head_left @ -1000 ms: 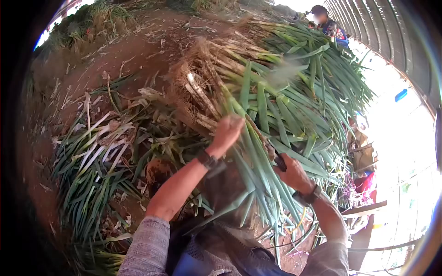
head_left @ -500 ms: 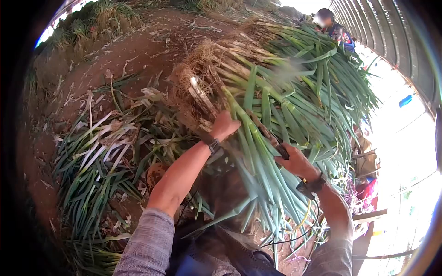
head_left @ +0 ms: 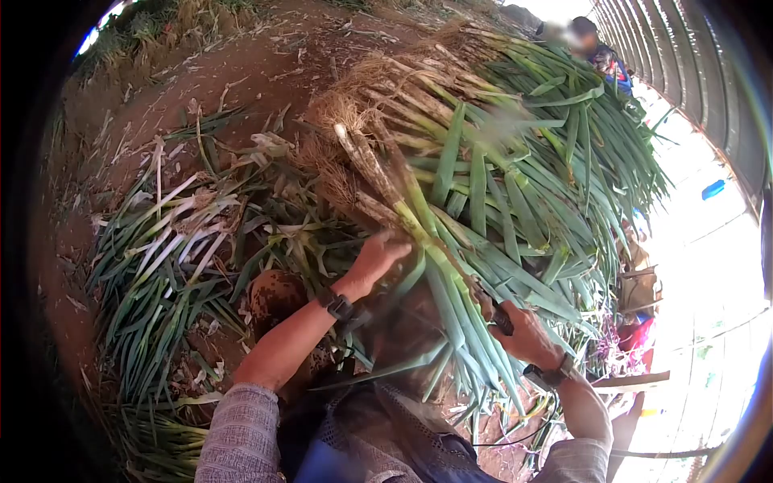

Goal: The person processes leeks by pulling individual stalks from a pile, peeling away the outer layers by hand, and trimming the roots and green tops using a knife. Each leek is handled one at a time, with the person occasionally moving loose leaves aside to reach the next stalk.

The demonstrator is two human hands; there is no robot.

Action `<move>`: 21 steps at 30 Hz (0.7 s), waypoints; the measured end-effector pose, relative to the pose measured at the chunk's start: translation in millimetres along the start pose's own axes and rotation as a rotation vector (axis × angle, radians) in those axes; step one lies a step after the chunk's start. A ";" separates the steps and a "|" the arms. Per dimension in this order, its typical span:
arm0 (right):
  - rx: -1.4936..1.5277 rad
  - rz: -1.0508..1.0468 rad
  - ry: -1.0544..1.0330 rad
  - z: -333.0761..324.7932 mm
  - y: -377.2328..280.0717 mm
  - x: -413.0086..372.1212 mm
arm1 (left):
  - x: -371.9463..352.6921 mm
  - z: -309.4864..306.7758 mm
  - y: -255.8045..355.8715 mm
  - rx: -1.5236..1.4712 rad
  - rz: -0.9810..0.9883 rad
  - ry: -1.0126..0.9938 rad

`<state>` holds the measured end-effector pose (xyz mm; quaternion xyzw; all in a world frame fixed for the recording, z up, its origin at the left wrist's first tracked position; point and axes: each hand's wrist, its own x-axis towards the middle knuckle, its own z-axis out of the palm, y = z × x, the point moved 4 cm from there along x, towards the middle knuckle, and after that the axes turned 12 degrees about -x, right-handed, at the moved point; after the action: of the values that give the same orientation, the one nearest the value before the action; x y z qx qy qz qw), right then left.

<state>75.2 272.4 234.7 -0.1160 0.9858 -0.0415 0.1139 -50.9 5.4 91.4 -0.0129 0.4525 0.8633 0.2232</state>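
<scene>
A bundle of large green onions (head_left: 451,282) lies slantwise in front of me, with its roots up and left and its leaves towards my lap. My left hand (head_left: 373,262) is just left of the stalks, fingers curled closed and somewhat blurred. What is in its fingers, if anything, I cannot make out; a green leaf hangs close beside it. My right hand (head_left: 525,334) is closed around the dark handle of a knife (head_left: 503,320). The knife's brown-stained blade runs up and left across the bundle's leaves.
A big heap of green onions (head_left: 555,153) with rooty ends lies beyond my hands. Peeled white-stalked onions (head_left: 189,249) lie on the left amid scraps. Another person (head_left: 600,52) is at the far right, near a ribbed wall (head_left: 684,64). Pink strings (head_left: 624,346) lie at right.
My left hand has come off the stalks and moved down and left. My right hand, with the knife, has shifted slightly down and right.
</scene>
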 end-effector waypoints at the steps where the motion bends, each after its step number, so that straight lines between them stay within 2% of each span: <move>1: -0.007 0.016 0.042 0.5 3.7 -1.8 | 4.8 0.9 1.0 -0.002 0.002 -0.002; 3: -0.011 0.028 0.027 3.1 10.1 -4.7 | 14.1 4.0 4.5 -0.018 0.159 0.017; 4: -0.013 0.040 0.013 3.7 13.3 -5.2 | 18.4 6.8 1.3 -0.023 0.164 0.017; 5: -0.021 0.038 0.014 4.2 16.0 -5.9 | 21.9 10.1 2.1 0.036 0.291 0.041; 6: -0.024 -0.030 0.053 2.8 15.2 -6.8 | 23.6 11.8 4.0 0.094 0.416 0.065; 7: -0.025 -0.096 0.091 0.8 13.6 -7.6 | 26.8 10.6 2.7 0.087 0.418 0.062; 10: -0.034 -0.081 0.115 1.1 19.1 -1.7 | 33.8 7.7 -2.3 -0.013 0.350 0.080; 13: -0.012 -0.018 0.122 -9.7 12.4 4.1 | 31.4 10.1 4.5 -0.205 0.331 -0.023; 15: 0.077 0.054 0.031 -17.5 3.3 3.1 | 21.9 16.7 3.9 -0.404 0.089 -0.224; 19: 0.150 0.043 -0.017 -15.6 -7.3 -6.1 | -0.3 19.2 2.2 -0.436 0.005 -0.312; 21: 0.159 0.090 -0.062 -3.2 -10.7 -9.3 | 3.5 4.5 -17.1 -0.207 -0.038 -0.276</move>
<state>85.7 264.4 241.0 -0.0636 0.9797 -0.1109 0.1547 -46.4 18.6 80.0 0.0744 0.3260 0.8944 0.2970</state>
